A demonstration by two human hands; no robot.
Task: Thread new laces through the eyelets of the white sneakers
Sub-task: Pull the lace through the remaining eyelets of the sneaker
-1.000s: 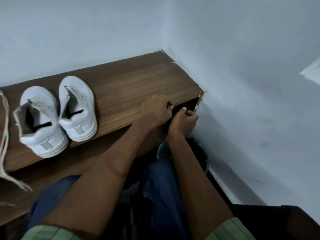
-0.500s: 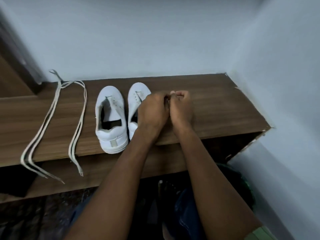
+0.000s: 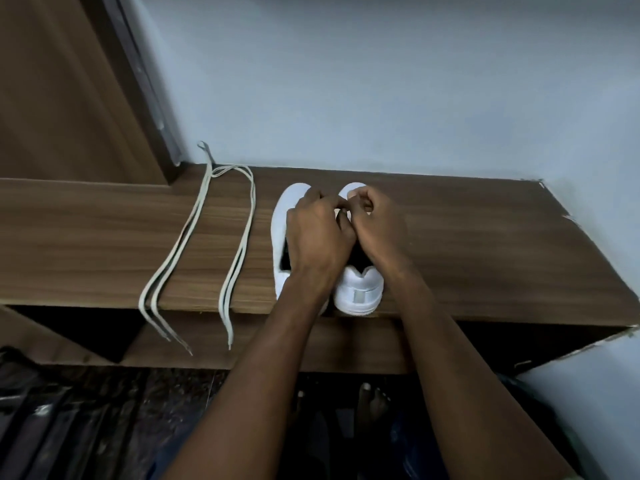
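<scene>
Two white sneakers stand side by side on a brown wooden shelf top [image 3: 485,254], toes toward the wall. The left sneaker [image 3: 280,220] is mostly hidden under my left hand [image 3: 318,237]. Only the heel and toe of the right sneaker [image 3: 360,289] show. My right hand [image 3: 379,223] hovers over its front. Both hands have their fingers curled and meet at the fingertips above the sneakers; nothing shows between them. Two pale laces lie folded to the left, one [image 3: 180,244] farther left, the other [image 3: 239,251] closer to the sneakers. Their ends hang over the front edge.
A brown wooden door [image 3: 52,98] stands at the left behind the shelf. Pale walls close the back and the right side. Below the shelf top is a dark open compartment. My bare foot [image 3: 370,403] rests on the dark floor.
The view has swung left from the shelf's right corner to the sneakers and laces. My two hands, still joined at the fingertips, have moved from the right edge to above the sneakers.
</scene>
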